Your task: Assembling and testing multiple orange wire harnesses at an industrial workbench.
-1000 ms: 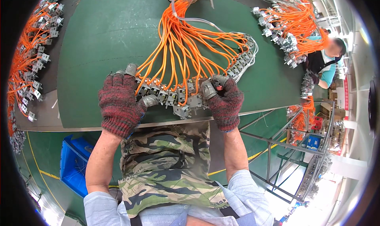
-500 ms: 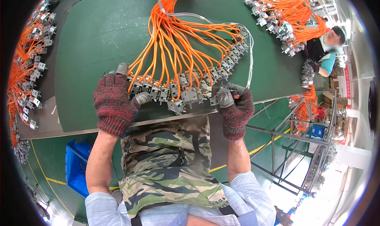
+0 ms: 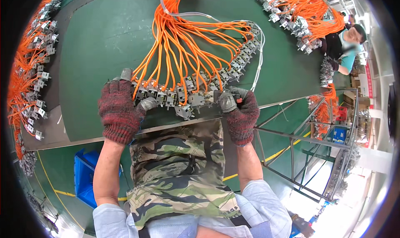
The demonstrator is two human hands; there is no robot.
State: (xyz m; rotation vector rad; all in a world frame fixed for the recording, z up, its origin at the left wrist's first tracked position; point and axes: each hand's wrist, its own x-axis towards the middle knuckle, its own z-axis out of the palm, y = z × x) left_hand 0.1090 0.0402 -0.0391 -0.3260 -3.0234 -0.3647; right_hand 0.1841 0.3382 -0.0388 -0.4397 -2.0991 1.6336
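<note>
Orange cables (image 3: 166,42) fan out over the green table, each running to a small silver-grey metal connector. These connectors (image 3: 160,95) stand in a row that curves from my left hand up to the far right. My left hand (image 3: 121,111), in a dark red and grey knitted glove with taped fingertips, closes on the left end of the row between fingers and thumb. At the near right of the row, my right hand (image 3: 242,119), gloved alike, is pinched closed. A small black piece with a touch of red shows between its fingers; its kind is mostly hidden.
The table (image 3: 100,42) has its front edge just before me. More orange cable bundles (image 3: 29,71) lie at left and at far right (image 3: 308,13). A person (image 3: 346,46) works beyond the right side. A metal frame (image 3: 300,142) and a blue bin (image 3: 85,177) stand below.
My right hand has shifted slightly left along the row. My left hand keeps its place on the left end. The person at the right has moved a little.
</note>
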